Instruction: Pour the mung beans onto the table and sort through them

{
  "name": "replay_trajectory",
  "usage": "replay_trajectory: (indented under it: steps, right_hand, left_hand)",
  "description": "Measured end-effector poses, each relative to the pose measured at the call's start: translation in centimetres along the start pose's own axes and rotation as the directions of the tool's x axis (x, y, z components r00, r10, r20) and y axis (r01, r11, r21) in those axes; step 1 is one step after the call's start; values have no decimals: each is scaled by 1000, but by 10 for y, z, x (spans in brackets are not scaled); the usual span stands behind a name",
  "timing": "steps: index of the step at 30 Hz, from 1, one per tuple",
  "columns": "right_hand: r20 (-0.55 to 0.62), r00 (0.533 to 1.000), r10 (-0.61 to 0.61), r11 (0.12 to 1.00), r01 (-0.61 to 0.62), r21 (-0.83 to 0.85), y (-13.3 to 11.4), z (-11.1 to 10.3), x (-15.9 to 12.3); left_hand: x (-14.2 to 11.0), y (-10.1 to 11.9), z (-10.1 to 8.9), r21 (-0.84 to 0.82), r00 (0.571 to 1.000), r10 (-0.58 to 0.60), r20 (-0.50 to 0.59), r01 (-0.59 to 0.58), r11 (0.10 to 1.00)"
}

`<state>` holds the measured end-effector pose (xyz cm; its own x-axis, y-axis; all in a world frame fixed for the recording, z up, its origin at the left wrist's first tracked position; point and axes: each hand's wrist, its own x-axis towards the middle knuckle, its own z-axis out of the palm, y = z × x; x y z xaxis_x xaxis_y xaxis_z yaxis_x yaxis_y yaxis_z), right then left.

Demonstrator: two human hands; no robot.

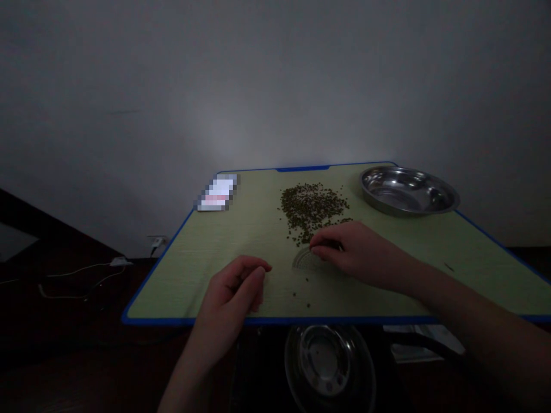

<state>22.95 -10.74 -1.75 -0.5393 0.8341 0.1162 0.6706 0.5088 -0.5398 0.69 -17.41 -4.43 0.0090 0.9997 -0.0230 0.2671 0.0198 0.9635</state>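
Note:
My right hand (344, 249) is closed in a pinch, thumb against forefinger, at the near edge of a pile of small green-brown beans (312, 203). What sits between its fingertips, if anything, is too small to make out. Under those fingers shows a grey half-round protractor marking (302, 261); I cannot tell if it is printed or loose. Left of it, just above the table, my left hand (235, 289) is loosely closed, thumb near the curled forefinger, the palm hidden. A few single beans (294, 294) lie between my hands, towards the front edge.
A shallow steel basin (408, 209) stands at the table's back right. A phone-like bright screen (218, 193), blurred out, lies at the back left. The pale green table (172, 287) has a blue rim. Below its front edge sits another steel bowl (365, 361). Cables (81, 272) trail at left.

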Motion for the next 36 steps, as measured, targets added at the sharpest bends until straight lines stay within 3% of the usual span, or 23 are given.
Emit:
replay_trajectory:
  steps: [7,17,36]
  right_hand:
    - [51,998,-38,999,37,6,2,6,7]
    - [143,971,-189,982,183,51,-6,22,14]
    - [168,969,-182,981,168,95,-2,23,-3]
  left_hand:
    - [0,-2,-1,-4,1000,3,-7,-3,1000]
    - [2,-4,0,-23,1000,30,4,-30,999]
    - [1,-1,0,-36,999,34,0,-34,999]
